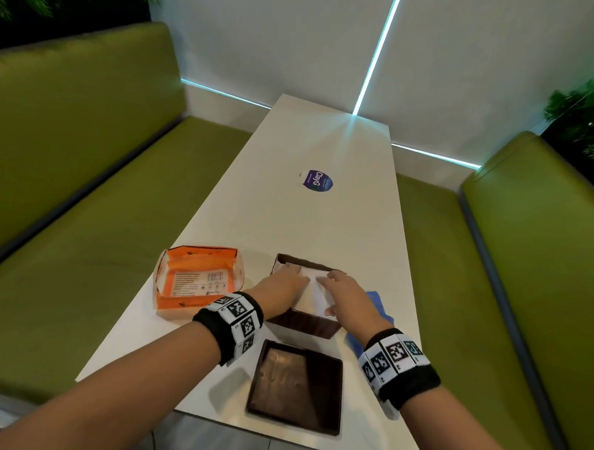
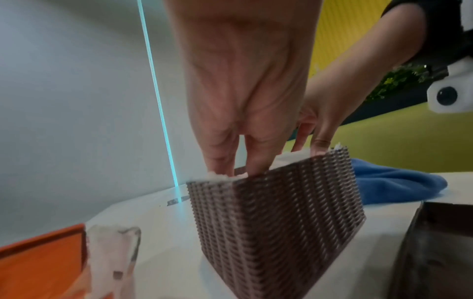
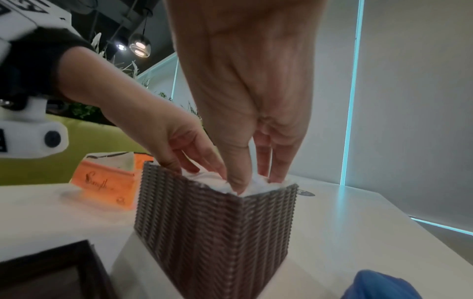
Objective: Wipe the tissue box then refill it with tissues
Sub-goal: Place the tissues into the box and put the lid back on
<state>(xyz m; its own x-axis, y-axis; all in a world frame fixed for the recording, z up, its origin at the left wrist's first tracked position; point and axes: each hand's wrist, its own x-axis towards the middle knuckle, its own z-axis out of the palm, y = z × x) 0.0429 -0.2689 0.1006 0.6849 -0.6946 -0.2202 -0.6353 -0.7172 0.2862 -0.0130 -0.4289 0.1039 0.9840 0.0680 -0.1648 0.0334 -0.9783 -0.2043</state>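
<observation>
A brown woven tissue box (image 1: 305,324) stands open-topped on the white table (image 1: 306,218), filled with white tissues (image 1: 312,286). My left hand (image 1: 283,280) and right hand (image 1: 345,288) both reach into the top, their straight fingers pressing down on the tissues. The left wrist view has the left fingertips (image 2: 230,168) at the box's (image 2: 276,218) near corner. The right wrist view has the right fingertips (image 3: 256,178) on the tissues (image 3: 212,178) beside the left hand (image 3: 189,161). The box's brown lid (image 1: 293,389) lies upside down near the table's front edge.
An opened orange tissue packet (image 1: 196,282) lies left of the box. A blue cloth (image 1: 378,305) sits right of it, partly under my right wrist. A round sticker (image 1: 318,181) marks the table's middle. Green benches (image 1: 87,217) flank both sides.
</observation>
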